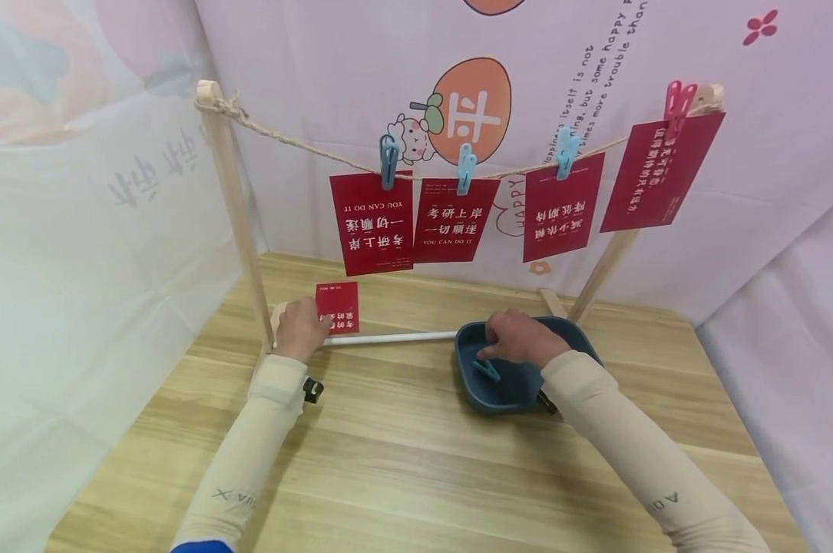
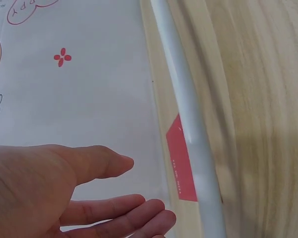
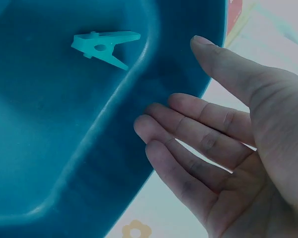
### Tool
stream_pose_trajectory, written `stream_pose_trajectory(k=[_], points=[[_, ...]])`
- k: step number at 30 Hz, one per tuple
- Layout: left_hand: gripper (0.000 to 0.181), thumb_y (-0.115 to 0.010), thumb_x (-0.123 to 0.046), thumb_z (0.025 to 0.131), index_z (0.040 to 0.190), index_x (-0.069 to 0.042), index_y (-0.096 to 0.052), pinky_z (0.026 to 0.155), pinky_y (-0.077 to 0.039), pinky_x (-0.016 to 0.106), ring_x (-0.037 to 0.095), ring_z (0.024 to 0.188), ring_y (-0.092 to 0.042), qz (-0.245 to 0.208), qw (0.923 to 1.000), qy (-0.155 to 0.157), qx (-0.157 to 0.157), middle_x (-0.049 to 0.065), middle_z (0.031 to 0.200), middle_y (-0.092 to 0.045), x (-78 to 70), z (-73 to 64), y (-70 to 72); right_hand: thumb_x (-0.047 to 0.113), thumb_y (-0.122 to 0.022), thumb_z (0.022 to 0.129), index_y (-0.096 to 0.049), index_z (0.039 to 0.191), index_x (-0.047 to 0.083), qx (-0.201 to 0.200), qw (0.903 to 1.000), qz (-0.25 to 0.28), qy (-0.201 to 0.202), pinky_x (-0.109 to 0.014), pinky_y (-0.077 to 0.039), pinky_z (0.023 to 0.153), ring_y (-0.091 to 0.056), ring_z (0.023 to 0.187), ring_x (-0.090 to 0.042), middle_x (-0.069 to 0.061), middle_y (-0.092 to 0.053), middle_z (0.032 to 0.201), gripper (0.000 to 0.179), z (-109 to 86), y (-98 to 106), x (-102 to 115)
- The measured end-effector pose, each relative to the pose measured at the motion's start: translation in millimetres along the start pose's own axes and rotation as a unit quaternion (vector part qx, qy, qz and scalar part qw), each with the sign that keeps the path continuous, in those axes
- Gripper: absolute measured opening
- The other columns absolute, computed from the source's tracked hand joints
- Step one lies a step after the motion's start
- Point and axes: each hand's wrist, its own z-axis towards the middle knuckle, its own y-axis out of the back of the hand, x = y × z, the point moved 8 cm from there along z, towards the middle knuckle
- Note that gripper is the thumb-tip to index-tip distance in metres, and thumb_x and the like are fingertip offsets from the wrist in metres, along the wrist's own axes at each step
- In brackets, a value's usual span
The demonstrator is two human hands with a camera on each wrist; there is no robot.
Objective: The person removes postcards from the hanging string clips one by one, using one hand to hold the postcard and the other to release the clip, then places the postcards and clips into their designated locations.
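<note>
My left hand [image 1: 302, 329] hovers by the left wooden post, close to a small red card [image 1: 338, 307] with white lettering. In the left wrist view its fingers [image 2: 114, 208] and thumb are apart with nothing between them, and the card [image 2: 180, 166] shows beyond a white rod [image 2: 191, 124]. Over a dark blue plastic tub [image 1: 485, 404] reaches my right hand [image 1: 520, 338]. A teal clothespin [image 3: 107, 45] lies inside the tub; the right wrist view shows a gap between it and the relaxed fingers [image 3: 188, 168] of that hand.
A twine line [image 1: 299, 144] runs between two wooden posts [image 1: 233, 207]. Several red cards [image 1: 371, 207] hang from it by blue clothespins [image 1: 466, 169] and a pink clothespin [image 1: 677, 107]. The white rod crosses low between the posts. Printed cloth [image 1: 319, 61] encloses the wooden table [image 1: 388, 476].
</note>
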Motion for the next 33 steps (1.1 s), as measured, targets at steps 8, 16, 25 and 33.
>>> stream_pose_trajectory(k=[8, 16, 25, 33], points=[[0.023, -0.068, -0.019, 0.101, 0.094, 0.003, -0.066, 0.058, -0.051, 0.036, 0.028, 0.075, -0.059, -0.016, 0.9996, -0.020, -0.011, 0.020, 0.094, -0.069, -7.9, -6.1, 1.9, 0.031, -0.084, 0.093, -0.077, 0.100, 0.010, -0.010, 0.9997, 0.010, 0.020, -0.027, -0.058, 0.069, -0.061, 0.072, -0.017, -0.002, -0.070, 0.079, 0.023, 0.9, 2.5, 1.8], [0.028, -0.068, -0.022, 0.102, 0.107, 0.006, -0.068, 0.069, -0.055, 0.037, 0.030, 0.083, -0.063, -0.035, 0.9985, -0.040, -0.015, 0.023, 0.105, -0.071, -21.1, -12.3, 7.5, 0.030, -0.084, 0.092, -0.078, 0.105, 0.008, -0.020, 0.9990, 0.023, 0.032, -0.028, -0.061, 0.070, -0.062, 0.073, -0.017, -0.002, -0.073, 0.082, 0.026, -2.8, 10.0, 3.2], [0.034, -0.068, -0.020, 0.101, 0.118, 0.009, -0.070, 0.083, -0.060, 0.046, 0.034, 0.094, -0.068, -0.048, 0.9965, -0.065, -0.020, 0.023, 0.109, -0.072, -35.3, -20.8, 14.6, 0.029, -0.084, 0.093, -0.077, 0.105, 0.007, -0.031, 0.9982, 0.029, 0.042, -0.027, -0.059, 0.070, -0.062, 0.074, -0.017, -0.003, -0.072, 0.083, 0.026, -7.2, 18.8, 5.2], [0.036, -0.068, -0.023, 0.102, 0.122, 0.007, -0.069, 0.089, -0.061, 0.048, 0.035, 0.101, -0.070, -0.054, 0.9956, -0.073, -0.022, 0.022, 0.113, -0.073, -42.3, -25.8, 18.7, 0.029, -0.084, 0.092, -0.077, 0.107, 0.007, -0.040, 0.9977, 0.032, 0.044, -0.027, -0.060, 0.071, -0.062, 0.075, -0.017, -0.002, -0.072, 0.083, 0.027, -9.2, 24.4, 7.1]])
